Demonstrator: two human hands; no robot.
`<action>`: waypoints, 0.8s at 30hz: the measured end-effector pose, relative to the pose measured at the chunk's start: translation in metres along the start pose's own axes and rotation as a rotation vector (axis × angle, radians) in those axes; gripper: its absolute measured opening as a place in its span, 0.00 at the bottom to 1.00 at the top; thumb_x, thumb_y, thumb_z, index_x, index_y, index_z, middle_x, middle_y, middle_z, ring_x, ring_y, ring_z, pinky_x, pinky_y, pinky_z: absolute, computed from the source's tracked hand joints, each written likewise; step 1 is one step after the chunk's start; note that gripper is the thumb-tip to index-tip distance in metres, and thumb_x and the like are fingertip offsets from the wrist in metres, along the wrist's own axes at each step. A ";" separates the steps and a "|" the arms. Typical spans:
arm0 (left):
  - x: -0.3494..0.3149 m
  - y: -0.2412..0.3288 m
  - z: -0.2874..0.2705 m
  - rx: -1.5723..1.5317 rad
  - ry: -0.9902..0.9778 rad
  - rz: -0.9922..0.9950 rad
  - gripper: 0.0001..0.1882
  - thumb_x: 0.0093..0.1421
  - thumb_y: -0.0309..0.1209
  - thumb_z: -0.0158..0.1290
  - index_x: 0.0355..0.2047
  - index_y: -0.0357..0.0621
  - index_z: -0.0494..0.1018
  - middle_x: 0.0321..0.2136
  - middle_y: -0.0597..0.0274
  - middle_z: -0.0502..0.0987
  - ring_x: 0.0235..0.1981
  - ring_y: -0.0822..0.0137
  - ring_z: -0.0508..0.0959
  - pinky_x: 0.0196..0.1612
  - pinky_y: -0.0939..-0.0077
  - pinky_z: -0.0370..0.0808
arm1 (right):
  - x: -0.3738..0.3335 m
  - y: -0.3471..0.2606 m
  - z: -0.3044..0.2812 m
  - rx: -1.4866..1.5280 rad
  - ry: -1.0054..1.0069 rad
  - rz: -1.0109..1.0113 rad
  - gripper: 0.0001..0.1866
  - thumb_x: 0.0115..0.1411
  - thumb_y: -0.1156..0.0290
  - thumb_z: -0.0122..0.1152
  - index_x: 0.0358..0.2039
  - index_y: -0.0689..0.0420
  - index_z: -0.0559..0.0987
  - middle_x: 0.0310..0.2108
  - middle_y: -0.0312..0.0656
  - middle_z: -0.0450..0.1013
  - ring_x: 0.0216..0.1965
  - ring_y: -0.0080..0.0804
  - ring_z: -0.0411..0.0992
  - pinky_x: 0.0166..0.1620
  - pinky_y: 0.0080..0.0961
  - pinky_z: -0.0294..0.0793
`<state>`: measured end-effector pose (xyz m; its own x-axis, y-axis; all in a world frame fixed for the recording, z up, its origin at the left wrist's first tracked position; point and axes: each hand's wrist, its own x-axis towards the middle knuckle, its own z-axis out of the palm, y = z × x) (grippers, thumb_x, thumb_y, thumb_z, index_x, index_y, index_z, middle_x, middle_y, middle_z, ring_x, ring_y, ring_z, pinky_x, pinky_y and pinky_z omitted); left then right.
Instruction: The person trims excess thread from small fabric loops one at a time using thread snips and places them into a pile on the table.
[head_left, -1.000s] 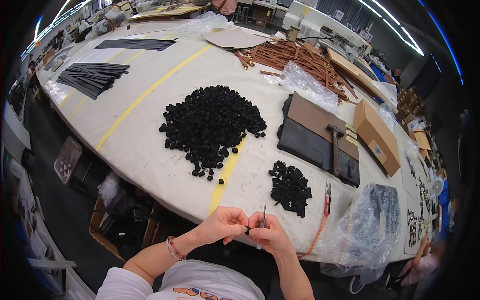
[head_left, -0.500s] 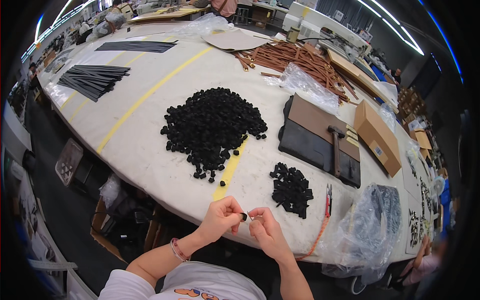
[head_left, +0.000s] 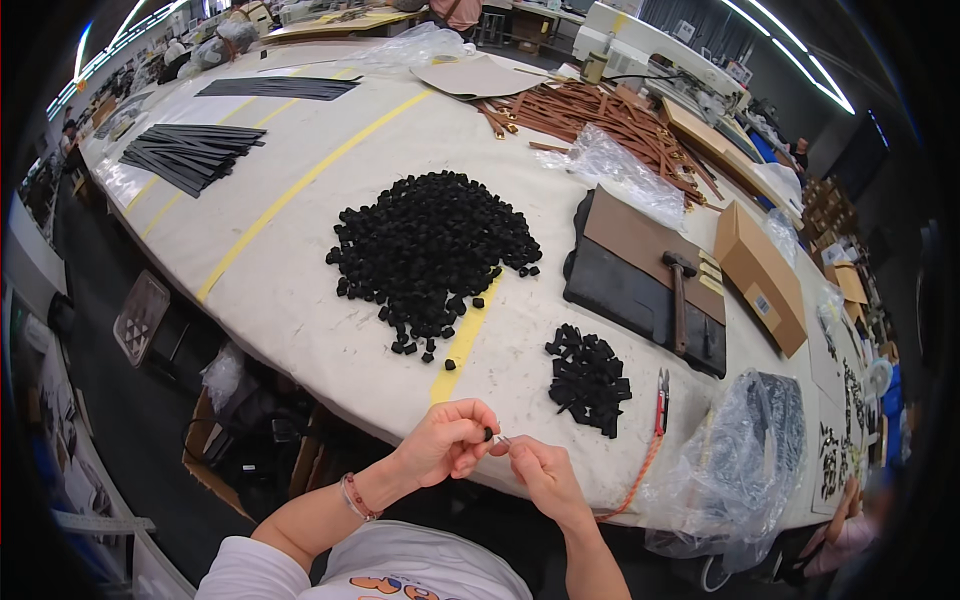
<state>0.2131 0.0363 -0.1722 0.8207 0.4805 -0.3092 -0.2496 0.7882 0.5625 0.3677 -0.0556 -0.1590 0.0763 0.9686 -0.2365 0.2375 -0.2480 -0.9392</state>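
From the head view, both hands are at the near edge of the pale table [head_left: 300,300], and the work is down to fingertip scale. The left hand [head_left: 440,442] has its thumb and fingers pressed together, clamped on a small black piece [head_left: 488,434] that peeks out at the tips, on the side facing the other hand. And here's the right hand [head_left: 548,480], thumb and fingers closed on a thin metal tool [head_left: 504,440], its bright end pointing across toward the piece! Tip and piece are very near one another; whether they touch is too small to tell.

Straight ahead of the hands, a big heap of black pieces [head_left: 430,250] spreads over the cloth, a few strays trailing down beside a yellow stripe [head_left: 466,345]. To its right sits a smaller black pile [head_left: 588,380], and just beside that, red-handled cutters [head_left: 661,400] with an orange cord [head_left: 638,480] running down to the table's edge. Further up on the right, a hammer [head_left: 679,300] lies across a dark slab [head_left: 625,300] and the brown sheet [head_left: 628,235] on top of it, with a cardboard box [head_left: 760,275] alongside.
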 end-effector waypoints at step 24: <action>0.000 -0.001 0.000 -0.045 -0.030 -0.001 0.08 0.49 0.20 0.41 0.29 0.33 0.68 0.15 0.61 0.69 0.07 0.79 0.63 0.07 0.88 0.59 | 0.002 -0.004 -0.001 0.189 -0.038 0.013 0.10 0.54 0.73 0.52 0.35 0.64 0.74 0.19 0.34 0.70 0.20 0.13 0.64 0.24 0.09 0.62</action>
<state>0.2135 0.0358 -0.1722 0.8358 0.4684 -0.2863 -0.2708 0.8054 0.5273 0.3673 -0.0528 -0.1553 0.0404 0.9662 -0.2545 0.0501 -0.2564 -0.9653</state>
